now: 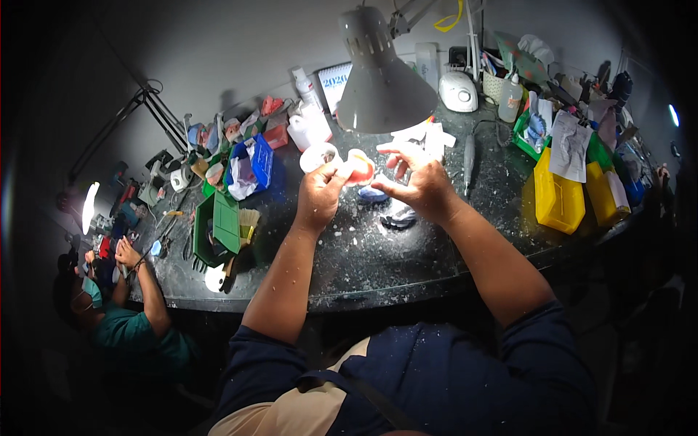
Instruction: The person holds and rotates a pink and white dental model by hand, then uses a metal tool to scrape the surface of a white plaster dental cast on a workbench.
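Observation:
Under the lamp, my left hand (320,195) pinches a small rounded dental piece (359,168), pink-orange with a pale edge; the bright light washes out its detail. Just to its right, my right hand (425,183) has its fingers spread, with nothing visible in them. A round white bowl (318,155) stands behind my left hand. On the bench between my hands lies a small blue piece (372,194), and nearer to me is a dark, curved object (398,219) amid white dust.
A grey lamp (378,80) hangs low over my hands. Green (217,227) and blue (251,167) bins stand left, a yellow bin (557,192) right. A handpiece (469,163) lies right of my right hand. At far left a co-worker (131,320) works at the bench.

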{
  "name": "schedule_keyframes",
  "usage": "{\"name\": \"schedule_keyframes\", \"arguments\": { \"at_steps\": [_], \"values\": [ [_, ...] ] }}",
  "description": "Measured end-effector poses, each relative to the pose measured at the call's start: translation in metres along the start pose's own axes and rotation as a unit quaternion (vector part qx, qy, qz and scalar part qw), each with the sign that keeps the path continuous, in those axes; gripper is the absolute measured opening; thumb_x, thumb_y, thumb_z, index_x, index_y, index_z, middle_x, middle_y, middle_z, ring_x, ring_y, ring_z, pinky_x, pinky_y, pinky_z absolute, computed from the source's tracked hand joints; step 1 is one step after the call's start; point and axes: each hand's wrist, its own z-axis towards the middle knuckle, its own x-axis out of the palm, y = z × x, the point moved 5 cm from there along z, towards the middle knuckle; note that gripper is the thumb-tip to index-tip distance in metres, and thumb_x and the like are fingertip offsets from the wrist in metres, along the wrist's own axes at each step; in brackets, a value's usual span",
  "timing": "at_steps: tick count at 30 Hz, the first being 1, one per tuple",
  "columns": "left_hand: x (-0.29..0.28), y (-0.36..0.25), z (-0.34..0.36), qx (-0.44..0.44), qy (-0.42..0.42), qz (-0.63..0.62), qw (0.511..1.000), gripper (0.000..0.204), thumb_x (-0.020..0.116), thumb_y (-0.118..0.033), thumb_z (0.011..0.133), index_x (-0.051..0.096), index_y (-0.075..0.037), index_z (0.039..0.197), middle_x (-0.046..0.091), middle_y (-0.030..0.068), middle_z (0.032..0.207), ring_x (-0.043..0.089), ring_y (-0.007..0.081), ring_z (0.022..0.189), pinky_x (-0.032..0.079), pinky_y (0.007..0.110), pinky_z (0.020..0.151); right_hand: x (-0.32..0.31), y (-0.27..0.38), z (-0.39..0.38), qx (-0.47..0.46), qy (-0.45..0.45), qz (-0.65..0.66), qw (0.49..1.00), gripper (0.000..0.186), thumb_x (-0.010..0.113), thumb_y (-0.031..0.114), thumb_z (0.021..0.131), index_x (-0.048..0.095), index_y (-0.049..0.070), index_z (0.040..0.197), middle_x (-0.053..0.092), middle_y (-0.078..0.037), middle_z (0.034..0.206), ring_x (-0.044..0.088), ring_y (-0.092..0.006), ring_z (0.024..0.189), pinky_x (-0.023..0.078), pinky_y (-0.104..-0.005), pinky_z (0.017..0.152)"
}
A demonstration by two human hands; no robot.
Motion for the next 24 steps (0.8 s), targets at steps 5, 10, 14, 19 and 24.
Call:
{"name": "schedule_keyframes", "arguments": {
  "at_steps": [5,10,14,19,24],
  "values": [
    [0.012,-0.002,-0.007,-0.036,0.032,-0.066,0.997,0.028,0.064,-0.02,0.116,0.08,0.003,0.119,0.08,0.0037,0.105,0.068,0.0084,0.097,0.054,0.029,0.091,0.014,0.017,-0.005,-0.092,-0.018,-0.054,0.994,0.086,0.095,0.051,0.086,0.061,0.01,0.153,0.075,-0.019,0.13,0.076,-0.0409,0.117,0.062,-0.0471,0.101],
    [0.028,-0.008,-0.011,-0.109,0.02,-0.202,0.973,0.033,0.061,-0.024,0.118,0.08,0.003,0.123,0.081,0.0076,0.116,0.074,0.0138,0.105,0.057,0.032,0.098,0.017,0.002,-0.003,-0.038,-0.02,0.02,0.999,0.072,0.095,0.036,0.087,0.067,0.005,0.146,0.077,-0.017,0.123,0.078,-0.0329,0.11,0.063,-0.0423,0.097],
    [0.025,-0.006,-0.013,-0.127,0.03,-0.308,0.942,0.035,0.055,-0.022,0.119,0.076,0.003,0.131,0.079,0.013,0.129,0.076,0.0235,0.118,0.058,0.042,0.11,0.012,0.008,-0.004,-0.026,-0.021,0.098,0.995,0.061,0.092,0.023,0.089,0.071,0.0,0.142,0.081,-0.015,0.116,0.079,-0.0244,0.103,0.063,-0.0373,0.095],
    [0.024,-0.003,-0.014,-0.123,0.008,-0.275,0.954,0.037,0.053,-0.026,0.119,0.078,0.001,0.124,0.079,0.0131,0.126,0.075,0.0205,0.113,0.058,0.038,0.102,0.016,0.004,-0.001,-0.005,-0.002,0.174,0.985,0.06,0.091,0.029,0.094,0.07,-0.001,0.142,0.082,-0.015,0.12,0.079,-0.023,0.108,0.063,-0.0383,0.096],
    [0.0,-0.034,-0.006,0.08,-0.06,0.114,0.988,0.048,0.049,-0.039,0.12,0.079,-0.003,0.125,0.071,0.0207,0.137,0.068,0.0286,0.127,0.053,0.043,0.108,0.012,-0.01,0.001,0.027,0.005,0.179,0.983,0.061,0.092,0.035,0.095,0.072,-0.001,0.14,0.081,-0.014,0.12,0.078,-0.0222,0.108,0.062,-0.0383,0.097]
  ]
}}
